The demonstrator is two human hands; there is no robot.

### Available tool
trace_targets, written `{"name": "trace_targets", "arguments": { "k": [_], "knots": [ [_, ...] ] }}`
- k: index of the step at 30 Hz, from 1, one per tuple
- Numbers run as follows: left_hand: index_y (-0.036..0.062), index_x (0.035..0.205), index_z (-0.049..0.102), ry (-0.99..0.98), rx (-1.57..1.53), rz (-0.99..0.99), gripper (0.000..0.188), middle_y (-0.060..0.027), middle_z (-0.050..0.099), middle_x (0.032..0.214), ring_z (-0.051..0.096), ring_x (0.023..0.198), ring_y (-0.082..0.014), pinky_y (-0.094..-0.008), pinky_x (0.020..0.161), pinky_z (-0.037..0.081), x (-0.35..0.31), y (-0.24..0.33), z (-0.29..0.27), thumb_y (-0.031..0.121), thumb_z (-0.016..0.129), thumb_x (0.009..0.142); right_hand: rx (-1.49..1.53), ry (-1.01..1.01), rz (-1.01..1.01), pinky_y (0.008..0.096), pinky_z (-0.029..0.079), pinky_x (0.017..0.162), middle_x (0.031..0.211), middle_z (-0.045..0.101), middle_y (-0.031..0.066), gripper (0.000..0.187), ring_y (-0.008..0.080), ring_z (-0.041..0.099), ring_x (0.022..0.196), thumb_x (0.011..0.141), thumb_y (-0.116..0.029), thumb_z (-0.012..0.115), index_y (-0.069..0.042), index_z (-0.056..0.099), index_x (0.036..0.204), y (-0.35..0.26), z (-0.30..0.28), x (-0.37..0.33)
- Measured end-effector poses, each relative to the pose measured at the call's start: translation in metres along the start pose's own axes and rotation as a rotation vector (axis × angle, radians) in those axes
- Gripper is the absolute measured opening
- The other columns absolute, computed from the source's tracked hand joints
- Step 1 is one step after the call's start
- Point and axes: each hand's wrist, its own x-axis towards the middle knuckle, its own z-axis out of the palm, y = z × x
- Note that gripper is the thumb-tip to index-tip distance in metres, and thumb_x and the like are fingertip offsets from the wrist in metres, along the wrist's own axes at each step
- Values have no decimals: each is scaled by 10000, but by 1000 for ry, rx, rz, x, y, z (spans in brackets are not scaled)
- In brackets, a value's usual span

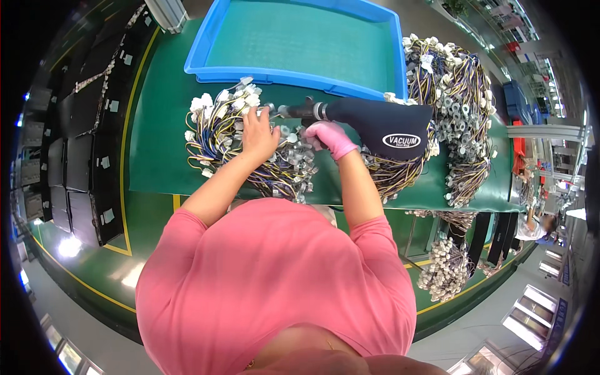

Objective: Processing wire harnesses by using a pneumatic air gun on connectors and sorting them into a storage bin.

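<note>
My bare left hand (257, 135) lies over a pile of wire harnesses (215, 140), its fingers stretched out and thumb apart. The harnesses have yellow, black and blue wires with white and clear connectors. Just right of its fingertips is the nozzle of a dark vacuum gun (303, 111), which points left. A large navy dust bag (378, 119) trails rightward from the gun. My right hand (331, 139), in a pink glove, is closed just below the gun's body and appears to grip it; the handle is mostly hidden. Clear connectors lie close to its fingers.
A blue tray (300, 78) stands at the far side of the green table (156, 150). More harness bundles (462, 119) lie at the right, some partly under the bag. Other bundles (445, 272) hang below the table. Black boxes (81, 156) line the left side.
</note>
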Motion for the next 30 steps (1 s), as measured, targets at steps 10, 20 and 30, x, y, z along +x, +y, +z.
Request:
{"name": "trace_targets", "arguments": {
  "k": [10, 20, 30],
  "knots": [
    [50, 886, 548, -259, 250, 69, 196, -207, 472, 1168, 443, 1102, -364, -455, 811, 436, 16, 1, 14, 167, 581, 732, 89, 109, -91, 246, 356, 425, 533, 522, 30, 136, 113, 475, 444, 678, -123, 588, -29, 566, 583, -5, -16, -2],
    [19, 949, 534, -203, 10, 44, 286, -149, 550, 952, 507, 915, -320, -408, 790, 422, 16, -5, 13, 216, 594, 751, -211, 78, -9, 273, 342, 420, 504, 487, 20, 164, 122, 446, 430, 699, -167, 548, -58, 540, 577, 19, -11, -23],
    [76, 1258, 412, -356, 18, 420, 666, -144, 453, 1170, 392, 1136, -316, -436, 969, 280, -14, -37, -89, 277, 693, 689, -136, 159, 1, 197, 321, 431, 589, 483, 6, 71, 76, 430, 470, 693, -97, 534, -52, 549, 746, 53, -4, -62]
  ]
}}
